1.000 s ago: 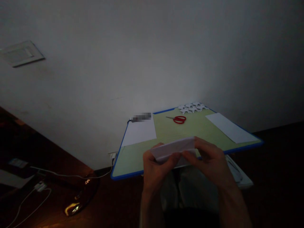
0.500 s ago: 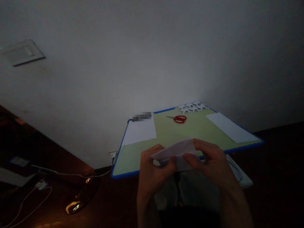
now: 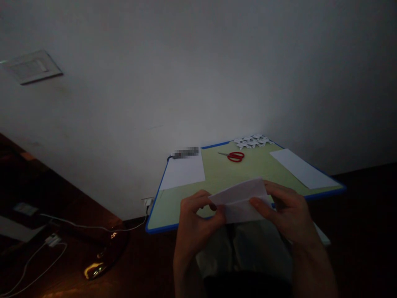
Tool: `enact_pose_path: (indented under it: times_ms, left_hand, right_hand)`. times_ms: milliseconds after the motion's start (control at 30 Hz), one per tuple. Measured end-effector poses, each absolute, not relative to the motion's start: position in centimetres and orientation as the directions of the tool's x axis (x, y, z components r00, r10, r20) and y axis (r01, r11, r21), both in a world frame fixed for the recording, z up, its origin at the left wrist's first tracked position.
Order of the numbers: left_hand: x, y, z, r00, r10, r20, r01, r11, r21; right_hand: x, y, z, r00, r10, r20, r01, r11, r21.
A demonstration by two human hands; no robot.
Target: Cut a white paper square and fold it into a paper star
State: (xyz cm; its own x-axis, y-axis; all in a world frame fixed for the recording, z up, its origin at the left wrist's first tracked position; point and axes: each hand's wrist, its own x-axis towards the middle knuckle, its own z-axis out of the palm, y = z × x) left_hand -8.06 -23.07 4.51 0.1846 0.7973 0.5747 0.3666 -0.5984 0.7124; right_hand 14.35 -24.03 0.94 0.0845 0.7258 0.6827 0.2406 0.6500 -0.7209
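A folded piece of white paper (image 3: 240, 203) is held up in front of me, over the near edge of the table, with a crease running across it. My left hand (image 3: 198, 221) pinches its left end between thumb and fingers. At the right end my right hand (image 3: 283, 211) grips it, the thumb lying on the near face and the fingers partly hidden behind. Beyond my hands, red-handled scissors (image 3: 235, 157) lie on the green tabletop (image 3: 223, 169). Several folded white paper shapes (image 3: 252, 141) sit together at the far right corner.
White sheets lie on the table, one at the left (image 3: 182, 171) under a blurred dark item (image 3: 186, 152), another at the right (image 3: 300, 167). A wall (image 3: 198, 74) stands behind the table. White cables (image 3: 93, 227) run at lower left. A pale object (image 3: 322, 236) shows below the right edge.
My hands have moved slightly apart, the right one shifting rightward. More of the folded paper now shows between them, stretched flatter. Both hands keep hold of it.
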Motion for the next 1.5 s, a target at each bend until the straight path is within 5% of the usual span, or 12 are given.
enact_pose_path:
  times_ms: [300,600,1233,1500]
  left_hand:
    - [-10.3,-22.2,4.2,-0.069,0.83,0.553,0.345,-0.5,0.794]
    - [-5.7,-22.7,3.7,0.073,0.91,0.408,0.048,-0.412,0.91]
    - [-5.2,-21.9,2.8,-0.047,0.86,0.507,0.354,-0.461,0.814]
    - [-4.6,-22.0,2.6,-0.065,0.89,0.451,0.248,-0.423,0.871]
  right_hand:
    - [16.8,-24.1,0.1,0.519,0.729,0.445,0.104,0.463,-0.88]
    - [14.6,-23.9,0.7,0.318,0.861,0.397,-0.103,0.447,-0.889]
    - [13.2,-22.7,1.4,0.21,0.853,0.478,0.196,0.442,-0.875]
    - [12.3,-23.1,1.6,0.258,0.839,0.478,0.17,0.448,-0.878]
